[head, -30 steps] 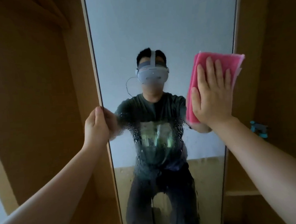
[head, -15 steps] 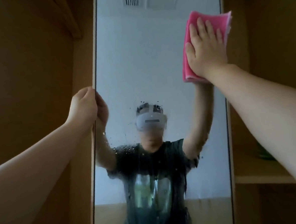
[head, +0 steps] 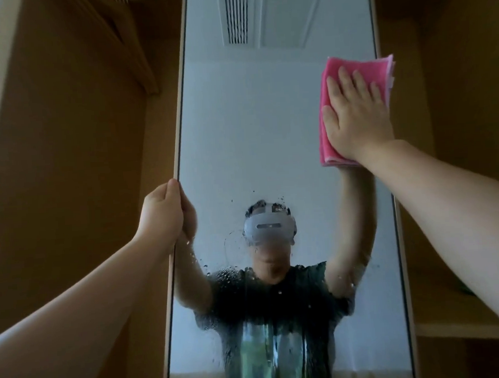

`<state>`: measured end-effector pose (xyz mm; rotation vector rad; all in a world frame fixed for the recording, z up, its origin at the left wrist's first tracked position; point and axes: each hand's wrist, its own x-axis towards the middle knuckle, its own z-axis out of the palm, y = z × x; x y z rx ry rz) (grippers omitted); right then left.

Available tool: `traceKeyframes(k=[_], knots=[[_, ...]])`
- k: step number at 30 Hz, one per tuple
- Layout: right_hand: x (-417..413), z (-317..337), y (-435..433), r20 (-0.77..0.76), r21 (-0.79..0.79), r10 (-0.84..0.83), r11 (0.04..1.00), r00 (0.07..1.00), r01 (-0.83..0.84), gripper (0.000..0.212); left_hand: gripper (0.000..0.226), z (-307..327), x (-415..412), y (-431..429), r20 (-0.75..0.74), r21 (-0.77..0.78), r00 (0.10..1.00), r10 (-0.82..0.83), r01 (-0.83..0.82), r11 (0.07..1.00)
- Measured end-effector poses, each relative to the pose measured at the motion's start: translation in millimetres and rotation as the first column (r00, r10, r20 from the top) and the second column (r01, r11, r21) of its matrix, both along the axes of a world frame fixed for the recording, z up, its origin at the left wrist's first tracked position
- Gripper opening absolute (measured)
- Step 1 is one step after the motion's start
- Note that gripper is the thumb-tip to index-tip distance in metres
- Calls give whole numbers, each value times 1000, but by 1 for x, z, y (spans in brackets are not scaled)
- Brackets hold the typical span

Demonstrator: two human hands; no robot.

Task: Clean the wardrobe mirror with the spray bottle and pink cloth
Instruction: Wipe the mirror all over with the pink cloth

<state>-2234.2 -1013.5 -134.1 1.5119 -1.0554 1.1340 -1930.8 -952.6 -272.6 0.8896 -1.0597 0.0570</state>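
Note:
The tall wardrobe mirror (head: 254,136) fills the middle of the view, with spray droplets and runs over its lower half. My right hand (head: 354,115) lies flat, fingers spread, pressing the folded pink cloth (head: 331,143) against the glass near the mirror's upper right edge. My left hand (head: 163,213) is closed around the mirror's left frame edge at mid height. The spray bottle is not clearly in view.
Brown wooden wardrobe panels (head: 66,170) stand on both sides of the mirror. A shelf (head: 455,326) juts out at the lower right behind my right forearm, with something green on it. A hanging rail (head: 122,41) runs across the upper left.
My view has tilted upward. My right hand with the cloth went from mid height up the mirror's right side, then came slightly down. My left hand kept its grip on the frame.

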Motion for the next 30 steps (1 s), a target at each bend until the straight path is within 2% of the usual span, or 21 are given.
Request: traceKeyframes(k=[6, 14, 24, 30], knots=[[-3, -27, 5, -4, 34, 2, 999, 1000, -2, 64, 49, 0, -4, 6, 12, 17, 1000, 28, -29, 999], [-3, -98, 7, -2, 54, 33, 998, 999, -33, 63, 51, -9, -1, 10, -10, 92, 1000, -14, 15, 996], [-2, -176, 6, -41, 70, 57, 996, 998, -54, 57, 41, -17, -3, 17, 32, 103, 999, -8, 5, 995], [-3, -177, 8, -82, 101, 68, 993, 994, -60, 58, 45, -18, 1, 18, 64, 99, 998, -18, 11, 995]])
